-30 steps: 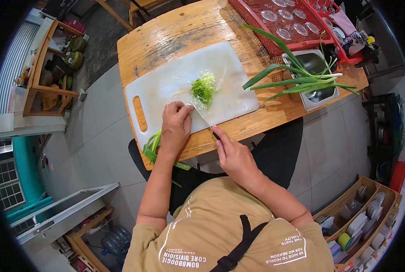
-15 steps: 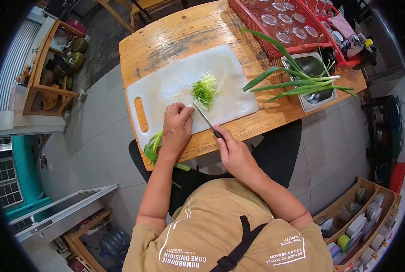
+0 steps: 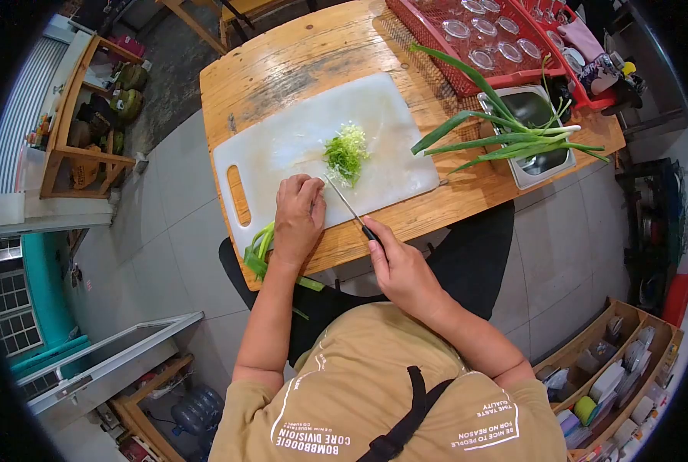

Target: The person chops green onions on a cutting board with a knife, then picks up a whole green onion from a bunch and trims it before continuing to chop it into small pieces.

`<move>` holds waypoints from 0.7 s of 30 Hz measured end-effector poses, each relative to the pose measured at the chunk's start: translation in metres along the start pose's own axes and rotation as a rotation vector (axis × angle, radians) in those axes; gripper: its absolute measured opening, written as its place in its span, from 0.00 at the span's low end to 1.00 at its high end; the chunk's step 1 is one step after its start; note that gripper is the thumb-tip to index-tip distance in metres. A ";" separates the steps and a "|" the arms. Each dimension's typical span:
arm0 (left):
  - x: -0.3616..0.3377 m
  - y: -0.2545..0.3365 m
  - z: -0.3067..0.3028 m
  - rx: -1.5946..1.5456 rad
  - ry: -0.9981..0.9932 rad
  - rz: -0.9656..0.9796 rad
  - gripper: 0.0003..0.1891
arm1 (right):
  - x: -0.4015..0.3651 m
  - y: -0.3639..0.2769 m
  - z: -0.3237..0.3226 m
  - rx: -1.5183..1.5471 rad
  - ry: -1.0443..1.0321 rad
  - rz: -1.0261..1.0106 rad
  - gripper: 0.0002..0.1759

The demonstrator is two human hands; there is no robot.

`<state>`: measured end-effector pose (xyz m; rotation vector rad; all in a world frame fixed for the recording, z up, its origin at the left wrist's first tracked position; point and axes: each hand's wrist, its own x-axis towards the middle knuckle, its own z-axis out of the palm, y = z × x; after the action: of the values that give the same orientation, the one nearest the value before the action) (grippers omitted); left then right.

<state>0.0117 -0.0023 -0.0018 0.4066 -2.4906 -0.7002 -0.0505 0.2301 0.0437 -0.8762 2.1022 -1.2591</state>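
A white cutting board (image 3: 271,146) lies on the wooden table, with a small heap of chopped spring onion (image 3: 346,154) at its middle. My left hand (image 3: 299,214) rests on the board's near edge, fingers curled around a bunch of spring onions (image 3: 257,254) whose green ends trail out below the wrist. My right hand (image 3: 401,266) grips the black handle of a knife (image 3: 350,208). The blade points up and left, its tip beside the left fingertips and just below the chopped heap.
Whole spring onions (image 3: 525,138) lie across a metal tray (image 3: 563,163) at the right table edge. Behind it stands a red crate (image 3: 428,46) of upturned glasses. A wooden box of dishes (image 3: 629,346) is at lower right, and a wooden shelf (image 3: 66,131) at left.
The knife blade has turned slightly between my left fingertips and the chopped heap. My left hand stays nearly in place, and the heap looks the same.
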 end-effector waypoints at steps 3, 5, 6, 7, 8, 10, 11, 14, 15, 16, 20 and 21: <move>0.000 0.000 0.000 0.013 -0.001 -0.005 0.11 | 0.000 0.005 0.006 -0.026 0.004 -0.019 0.24; 0.000 -0.001 0.001 0.012 0.004 -0.007 0.11 | 0.000 0.007 0.008 -0.065 0.004 -0.029 0.25; 0.000 -0.001 0.001 0.011 0.004 -0.009 0.11 | 0.000 0.008 0.009 -0.105 0.006 -0.041 0.26; 0.000 0.000 0.000 0.009 0.001 -0.006 0.11 | 0.000 0.008 0.010 -0.106 0.003 -0.040 0.26; 0.000 0.000 0.000 0.007 -0.002 -0.003 0.10 | 0.000 0.008 0.013 -0.183 0.018 -0.049 0.28; 0.000 -0.001 0.000 0.018 0.002 0.003 0.10 | 0.001 0.009 0.019 -0.264 0.037 -0.055 0.30; 0.000 -0.001 0.001 0.031 0.007 0.011 0.10 | 0.002 0.011 0.023 -0.316 0.038 -0.070 0.31; 0.000 -0.002 0.000 0.024 0.008 0.020 0.10 | -0.002 0.014 0.023 -0.390 0.038 -0.089 0.32; 0.000 -0.003 0.000 0.027 0.015 0.017 0.10 | -0.003 0.014 0.022 -0.412 0.040 -0.093 0.32; 0.000 -0.003 0.000 0.006 0.005 0.003 0.10 | -0.005 0.012 0.018 -0.414 0.037 -0.101 0.32; -0.001 -0.003 0.002 -0.006 0.010 -0.001 0.10 | -0.001 0.009 0.017 -0.387 0.020 -0.057 0.29; -0.001 -0.003 0.003 -0.010 0.012 0.002 0.10 | 0.004 0.011 0.020 -0.376 0.031 -0.045 0.28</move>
<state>0.0115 -0.0028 -0.0060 0.4034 -2.4744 -0.7072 -0.0412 0.2202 0.0252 -1.0710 2.4001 -0.9154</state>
